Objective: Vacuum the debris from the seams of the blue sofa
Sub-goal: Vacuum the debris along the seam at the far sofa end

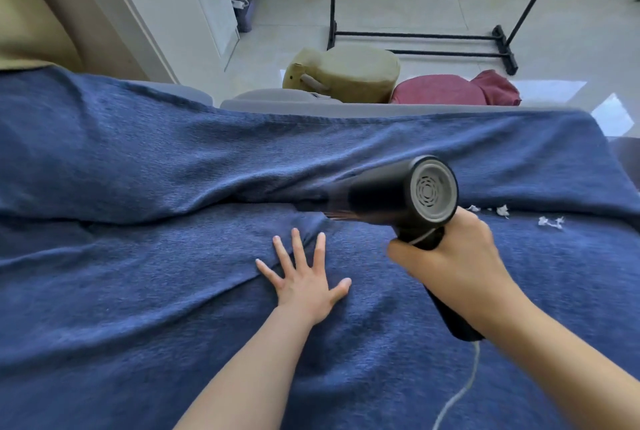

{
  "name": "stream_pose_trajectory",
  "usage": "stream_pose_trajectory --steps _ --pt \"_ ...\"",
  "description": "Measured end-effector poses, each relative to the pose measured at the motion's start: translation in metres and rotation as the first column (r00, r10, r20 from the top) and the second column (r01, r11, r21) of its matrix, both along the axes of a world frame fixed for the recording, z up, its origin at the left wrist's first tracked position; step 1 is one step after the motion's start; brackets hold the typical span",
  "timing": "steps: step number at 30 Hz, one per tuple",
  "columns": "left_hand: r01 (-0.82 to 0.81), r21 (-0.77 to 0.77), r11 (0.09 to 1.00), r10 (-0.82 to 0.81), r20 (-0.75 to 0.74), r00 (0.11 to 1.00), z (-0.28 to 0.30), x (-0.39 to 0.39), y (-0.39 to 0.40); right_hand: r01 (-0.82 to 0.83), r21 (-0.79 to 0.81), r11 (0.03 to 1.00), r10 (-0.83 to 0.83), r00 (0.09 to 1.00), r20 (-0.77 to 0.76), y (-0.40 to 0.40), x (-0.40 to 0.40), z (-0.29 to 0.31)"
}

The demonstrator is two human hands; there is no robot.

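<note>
Head view. My right hand (pixel 446 256) is wrapped around the grip of the black handheld vacuum with a grey vented rear cap (pixel 398 197); its nozzle points toward 9 o'clock, tip blurred, sitting at the fold. My left hand (pixel 304 277) lies flat with fingers spread, pressing the seat fabric just below the nozzle.

The seam of the blue towelling-covered sofa (pixel 138 159) runs roughly 9 to 3 o'clock across the frame, directly at 12 o'clock from both hands. The white shredded debris (pixel 550 221) lies along that line at 3 o'clock from the right hand, near it and well apart from the left. I judge the right hand is the nearer, and that reaching the scraps requires reversing the nozzle's travel along the seam axis.

A white power cord (pixel 460 391) trails toward 6 o'clock. Surface: soft, creased cloth. Beyond the sofa: pale tiled floor, a black metal garment rack (pixel 415 35), an olive round pouffe (pixel 353 72), a red cushion (pixel 446 90).
</note>
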State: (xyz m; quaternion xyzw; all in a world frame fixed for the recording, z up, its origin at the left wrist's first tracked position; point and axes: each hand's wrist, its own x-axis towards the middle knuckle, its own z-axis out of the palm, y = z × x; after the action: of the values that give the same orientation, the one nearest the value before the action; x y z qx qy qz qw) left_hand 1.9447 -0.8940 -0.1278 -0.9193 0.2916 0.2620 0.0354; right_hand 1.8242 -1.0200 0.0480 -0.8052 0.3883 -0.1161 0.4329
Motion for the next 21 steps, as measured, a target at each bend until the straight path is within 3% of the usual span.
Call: stream_pose_trajectory --steps 7,21 --pt "-0.015 0.110 0.994 0.021 -0.058 0.998 -0.011 0.007 -0.008 -0.055 -0.002 0.998 0.055 0.998 -0.008 -0.015 -0.002 -0.007" --pt "-0.045 0.164 0.985 0.052 -0.039 0.998 -0.014 0.004 -0.012 -0.147 0.010 0.989 0.146 0.987 0.065 -0.060 0.009 -0.010"
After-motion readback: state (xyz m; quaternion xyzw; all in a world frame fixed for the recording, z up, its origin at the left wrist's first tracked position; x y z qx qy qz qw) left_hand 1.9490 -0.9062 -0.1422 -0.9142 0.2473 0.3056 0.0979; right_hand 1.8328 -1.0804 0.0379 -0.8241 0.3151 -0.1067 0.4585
